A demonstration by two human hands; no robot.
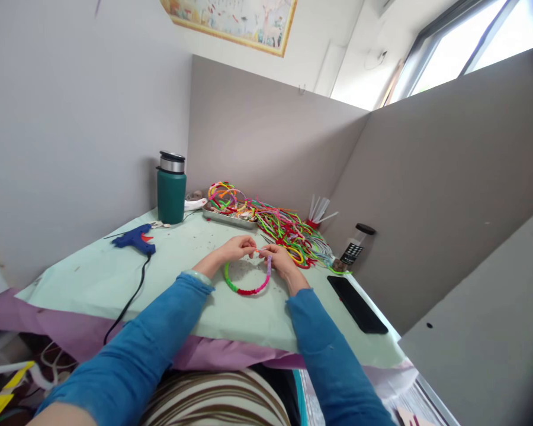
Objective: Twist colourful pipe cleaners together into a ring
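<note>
A hoop (249, 291) wrapped in fuzzy pipe cleaner, with green, red, pink and lilac sections, hangs just over the table toward me. My left hand (238, 247) pinches at its far left side, fingers closed. Opposite it, my right hand (279, 259) has closed fingers at the lilac end. A small orange bit (257, 251) shows between the fingertips of both hands; the fingers hide how it joins the hoop. Just beyond my right hand lies a heap of loose coloured pipe cleaners (288, 231).
A blue glue gun (133, 238) with a black cord lies left. Behind it stands a green bottle (171, 195). A metal tray (231, 219) holds coloured pieces at the back. On the right are a black phone (356, 305) and a black-lidded clear container (355, 245). Grey partitions enclose the table.
</note>
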